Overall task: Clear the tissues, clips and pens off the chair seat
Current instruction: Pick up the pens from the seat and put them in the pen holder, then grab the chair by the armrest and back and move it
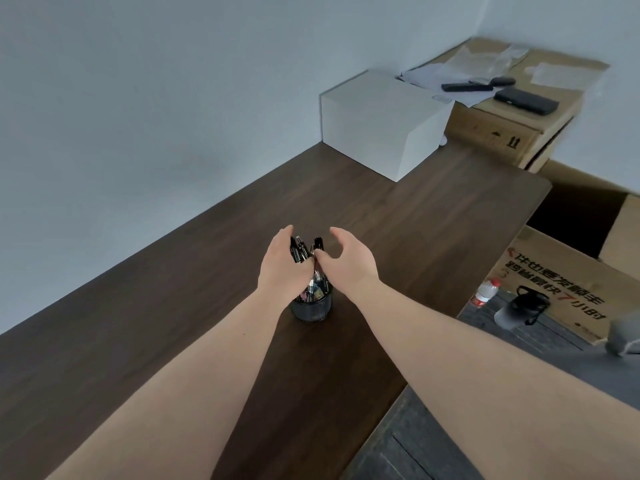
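Pens (pixel 300 251) at frame centre are gripped in the left hand (pixel 282 268) above a dark cup (pixel 310 310); lower shafts hidden. Right hand (pixel 348 259) is held uncurled beside them, thumb touching.

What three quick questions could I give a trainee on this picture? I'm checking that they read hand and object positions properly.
1. True or false: the pens stand in a dark round pen holder on the wooden desk.
2. Which hand wraps the pens?
A. left hand
B. right hand
C. neither
3. Fill in: at the desk's far end, against the wall, sits a white ____.

Key:
1. True.
2. A. The left hand curls round the pen tops; the right hand is cupped open beside them, its thumb near the pens.
3. Box.
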Motion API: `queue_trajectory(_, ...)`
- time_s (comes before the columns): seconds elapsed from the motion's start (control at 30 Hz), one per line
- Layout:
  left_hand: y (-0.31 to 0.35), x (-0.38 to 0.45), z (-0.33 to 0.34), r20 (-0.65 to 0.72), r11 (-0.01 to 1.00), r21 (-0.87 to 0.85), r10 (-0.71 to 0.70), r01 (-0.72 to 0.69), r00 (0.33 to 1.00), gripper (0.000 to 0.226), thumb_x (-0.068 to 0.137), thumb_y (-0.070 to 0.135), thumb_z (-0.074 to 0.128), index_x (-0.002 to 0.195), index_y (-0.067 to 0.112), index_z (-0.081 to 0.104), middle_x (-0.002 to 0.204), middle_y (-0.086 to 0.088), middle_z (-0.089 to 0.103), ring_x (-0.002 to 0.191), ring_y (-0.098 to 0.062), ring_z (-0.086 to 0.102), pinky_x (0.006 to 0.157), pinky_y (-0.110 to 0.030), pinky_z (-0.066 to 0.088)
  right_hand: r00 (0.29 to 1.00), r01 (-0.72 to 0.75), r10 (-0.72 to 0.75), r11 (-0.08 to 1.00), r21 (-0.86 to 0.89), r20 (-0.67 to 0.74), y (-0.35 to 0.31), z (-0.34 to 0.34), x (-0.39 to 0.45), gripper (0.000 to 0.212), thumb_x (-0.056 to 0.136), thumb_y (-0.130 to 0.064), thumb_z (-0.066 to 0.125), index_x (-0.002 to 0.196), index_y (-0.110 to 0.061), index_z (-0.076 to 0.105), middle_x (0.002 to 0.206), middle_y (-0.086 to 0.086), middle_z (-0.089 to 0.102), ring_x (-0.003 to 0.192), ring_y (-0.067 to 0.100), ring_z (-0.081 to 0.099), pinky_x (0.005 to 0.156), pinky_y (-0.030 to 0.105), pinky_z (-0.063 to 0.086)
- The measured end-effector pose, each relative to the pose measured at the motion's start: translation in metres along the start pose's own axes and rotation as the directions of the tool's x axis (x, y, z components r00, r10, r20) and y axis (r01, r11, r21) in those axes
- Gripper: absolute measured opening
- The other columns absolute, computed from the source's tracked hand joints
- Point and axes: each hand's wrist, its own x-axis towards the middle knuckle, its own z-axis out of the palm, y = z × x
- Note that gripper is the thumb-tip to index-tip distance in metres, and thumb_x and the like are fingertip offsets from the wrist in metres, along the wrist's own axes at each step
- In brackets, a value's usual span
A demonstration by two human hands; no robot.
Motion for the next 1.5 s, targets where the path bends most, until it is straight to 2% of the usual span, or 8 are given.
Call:
queue_trajectory(0.17, 0.023, -0.023, -0.004, 0.058, 1.000, 0.022, 0.021, -0.022, 0.998, 0.073, 0.089, 0.029, 0.060, 0.150, 0.025, 0.020, 0.159, 0.004, 0.022, 0.147, -0.017, 0.020, 0.119, -0.039, 0.022, 0.998, 0.016, -0.012, 0.997, -0.073, 0.054, 0.016, -0.040, -0.019, 0.064, 0.092, -0.040, 0.054, 0.148, -0.025, 0.028, 0.155, -0.004, 0.032, 0.145, 0.015, 0.025, 0.117, 0.039, 0.028)
queue_trajectory(0.47, 0.078, -0.133, 0.039, 0.110, 0.981, 0.186, 0.032, -0.052, 0.993, 0.079, 0.087, 0.045, 0.059, 0.151, 0.032, 0.015, 0.162, 0.002, 0.007, 0.149, -0.018, 0.005, 0.120, -0.039, 0.013, 0.994, 0.070, -0.037, 0.944, -0.323, 0.108, 0.070, -0.130, -0.112, 0.071, 0.090, -0.057, 0.048, 0.149, -0.038, 0.013, 0.161, 0.001, 0.012, 0.149, 0.027, 0.008, 0.116, 0.062, 0.010)
queue_trajectory(0.77, 0.134, -0.276, 0.156, 0.376, 0.959, 0.246, 0.039, -0.141, 0.926, 0.077, 0.090, 0.046, 0.055, 0.151, 0.031, 0.011, 0.162, 0.003, 0.003, 0.149, -0.023, 0.005, 0.119, -0.045, 0.016, 0.985, -0.105, 0.154, 0.898, -0.427, 0.082, 0.205, -0.243, -0.253, 0.074, 0.088, -0.063, 0.045, 0.149, -0.043, 0.008, 0.162, -0.003, 0.004, 0.149, 0.025, 0.002, 0.116, 0.063, 0.007)
queue_trajectory(0.93, 0.142, -0.333, 0.224, 0.545, 0.926, 0.273, 0.074, -0.260, 0.835, 0.077, 0.090, 0.051, 0.052, 0.151, 0.034, 0.009, 0.162, 0.006, 0.001, 0.149, -0.023, 0.004, 0.119, -0.052, 0.017, 0.967, -0.238, 0.252, 0.839, -0.489, -0.039, 0.281, -0.298, -0.330, 0.073, 0.089, -0.060, 0.046, 0.149, -0.042, 0.009, 0.162, -0.003, 0.006, 0.149, 0.025, 0.001, 0.114, 0.065, 0.007)
queue_trajectory(1.07, 0.143, -0.382, 0.279, 0.626, 0.894, 0.275, 0.113, -0.354, 0.772, 0.081, 0.085, 0.057, 0.054, 0.150, 0.036, 0.009, 0.162, 0.006, 0.002, 0.149, -0.023, 0.005, 0.118, -0.054, 0.018, 0.920, -0.381, 0.372, 0.767, -0.517, -0.126, 0.336, -0.333, -0.403, 0.073, 0.089, -0.060, 0.046, 0.149, -0.042, 0.007, 0.162, -0.003, 0.007, 0.149, 0.024, -0.001, 0.115, 0.065, 0.007)
queue_trajectory(1.23, 0.144, -0.454, 0.339, 0.732, 0.783, 0.296, 0.182, -0.547, 0.657, 0.088, 0.082, 0.064, 0.051, 0.150, 0.036, 0.003, 0.162, 0.003, -0.001, 0.149, -0.023, -0.001, 0.118, -0.053, 0.017, 0.856, -0.515, 0.443, 0.691, -0.507, -0.266, 0.395, -0.363, -0.484, 0.076, 0.088, -0.060, 0.047, 0.149, -0.043, 0.005, 0.162, -0.004, 0.001, 0.149, 0.022, -0.006, 0.116, 0.062, 0.004)
queue_trajectory(1.33, 0.153, -0.495, 0.375, 0.761, 0.726, 0.307, 0.201, -0.615, 0.617, 0.089, 0.082, 0.068, 0.048, 0.150, 0.037, -0.002, 0.162, 0.002, -0.003, 0.150, -0.024, -0.002, 0.119, -0.053, 0.015, 0.786, -0.618, 0.486, 0.653, -0.439, -0.383, 0.429, -0.386, -0.527, 0.083, 0.087, -0.061, 0.050, 0.149, -0.041, 0.000, 0.162, -0.003, -0.004, 0.149, 0.022, -0.007, 0.118, 0.058, 0.005)
queue_trajectory(1.5, 0.179, -0.540, 0.426, 0.760, 0.677, 0.319, 0.236, -0.664, 0.606, 0.092, 0.081, 0.072, 0.044, 0.149, 0.039, -0.009, 0.162, 0.001, -0.007, 0.149, -0.026, -0.003, 0.118, -0.053, 0.013, 0.678, -0.705, 0.520, 0.660, -0.259, -0.519, 0.485, -0.430, -0.567, 0.090, 0.087, -0.057, 0.053, 0.150, -0.036, -0.007, 0.162, 0.000, -0.006, 0.149, 0.022, -0.007, 0.120, 0.053, 0.006)
